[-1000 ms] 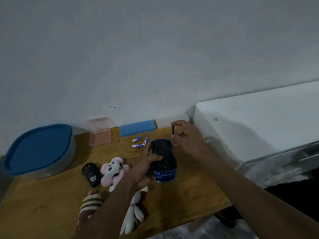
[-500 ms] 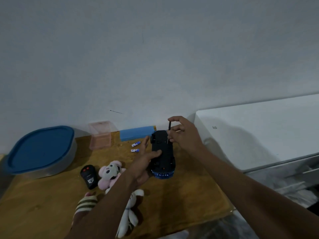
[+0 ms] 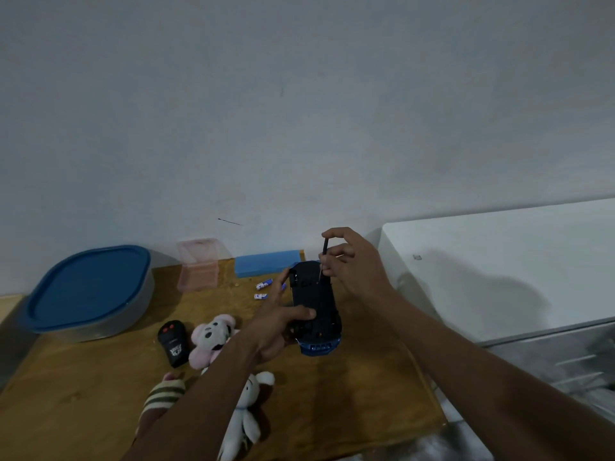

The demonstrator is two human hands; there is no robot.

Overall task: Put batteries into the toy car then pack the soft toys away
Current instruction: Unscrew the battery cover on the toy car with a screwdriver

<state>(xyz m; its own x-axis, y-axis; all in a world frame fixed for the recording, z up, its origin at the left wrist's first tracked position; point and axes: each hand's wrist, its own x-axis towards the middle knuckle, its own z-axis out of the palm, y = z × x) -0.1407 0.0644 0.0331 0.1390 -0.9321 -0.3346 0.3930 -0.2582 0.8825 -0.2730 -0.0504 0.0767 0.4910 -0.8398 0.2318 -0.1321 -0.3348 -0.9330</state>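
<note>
The blue toy car [image 3: 314,309] is turned underside up, its black base facing me, held just above the wooden table [image 3: 366,387]. My left hand [image 3: 279,324] grips its near end. My right hand [image 3: 352,261] pinches a thin black screwdriver [image 3: 323,257] upright, tip on the car's far end. Small blue-and-white batteries [image 3: 264,285] lie behind the car. A pink soft toy [image 3: 213,337], a striped soft toy [image 3: 164,397] and a white soft toy [image 3: 246,417] lie at the near left, partly under my left arm.
A grey tub with a blue lid [image 3: 90,291] stands at the far left. A clear pink box [image 3: 198,269] and a blue sponge block [image 3: 266,262] sit against the wall. A black remote [image 3: 173,342] lies by the pink toy. A white cabinet [image 3: 499,261] borders the table's right.
My left hand has tipped the car up from lying flat, so its underside faces me. My right hand has brought the screwdriver from beside the car onto its far end.
</note>
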